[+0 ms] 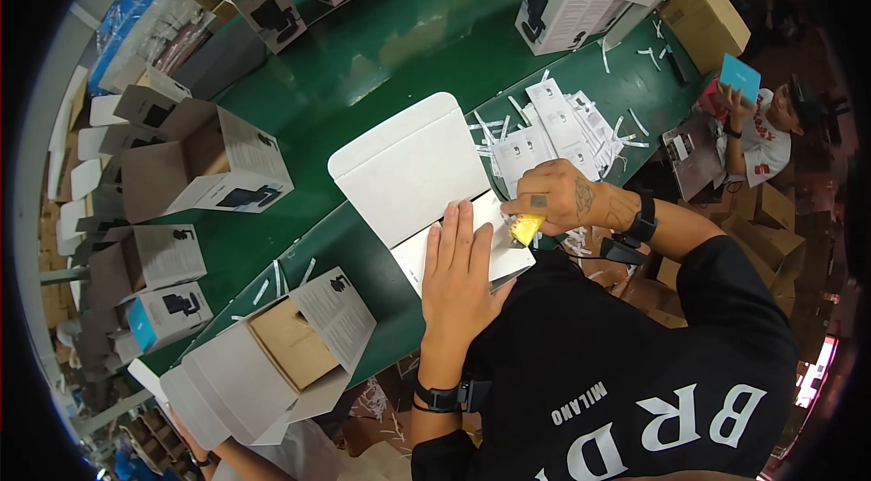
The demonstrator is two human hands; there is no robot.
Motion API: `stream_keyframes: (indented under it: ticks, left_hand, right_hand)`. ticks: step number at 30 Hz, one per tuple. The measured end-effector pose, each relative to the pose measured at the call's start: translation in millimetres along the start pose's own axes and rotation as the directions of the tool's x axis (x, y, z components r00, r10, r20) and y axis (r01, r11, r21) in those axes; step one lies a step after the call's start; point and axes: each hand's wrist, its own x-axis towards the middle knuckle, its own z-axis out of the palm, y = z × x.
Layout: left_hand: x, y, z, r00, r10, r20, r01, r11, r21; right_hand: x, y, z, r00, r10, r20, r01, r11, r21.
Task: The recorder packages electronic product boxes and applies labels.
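Observation:
A white cardboard box lies in front of me at the bench edge, its large lid flap raised away from me. My left hand lies flat on the near white panel, fingers stretched out and pressing on it. My right hand is closed around a small yellow thing at the box's right corner; its exact kind is mostly hidden by my fingers. Just beyond my right hand is a pile of printed white sheets, with cut paper strips around it.
An open printed carton stands to my left. More cartons line the left side and the far edge of the green bench. Closed boxes are stacked at the far right. One co-worker at right holds a blue box; another's arm shows lower left.

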Motion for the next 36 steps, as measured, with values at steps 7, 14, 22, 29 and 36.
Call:
stream_keyframes:
  ticks: [7,14,22,29,36]
  left_hand:
    - [-2.8,-0.8,-0.9,1.000,-0.001,-0.003,0.001,1.000,-0.002]
    - [-7.8,-4.2,-2.9,1.000,0.007,-0.005,-0.007,1.000,0.001]
    - [-14.1,-12.2,-6.4,0.997,0.080,-0.007,-0.080,0.997,0.004]
    - [-35.0,-18.1,-2.4,0.990,0.120,-0.080,-0.117,0.992,0.038]
    - [-56.8,-22.9,17.0,0.964,0.174,-0.200,-0.151,0.981,0.124]
  right_hand:
    - [13.5,-3.9,5.7,0.998,0.055,-0.012,-0.055,0.998,-0.012]
    - [24.9,-5.1,0.4,0.995,0.030,0.091,-0.022,0.996,-0.083]
    - [-56.1,22.6,-23.5,0.947,0.312,0.077,-0.289,0.931,-0.225]
    - [53.0,-53.4,-49.2,0.651,0.652,0.389,-0.734,0.671,0.103]
    - [142.9,-78.7,15.3,0.805,0.327,0.495,-0.407,0.911,0.059]
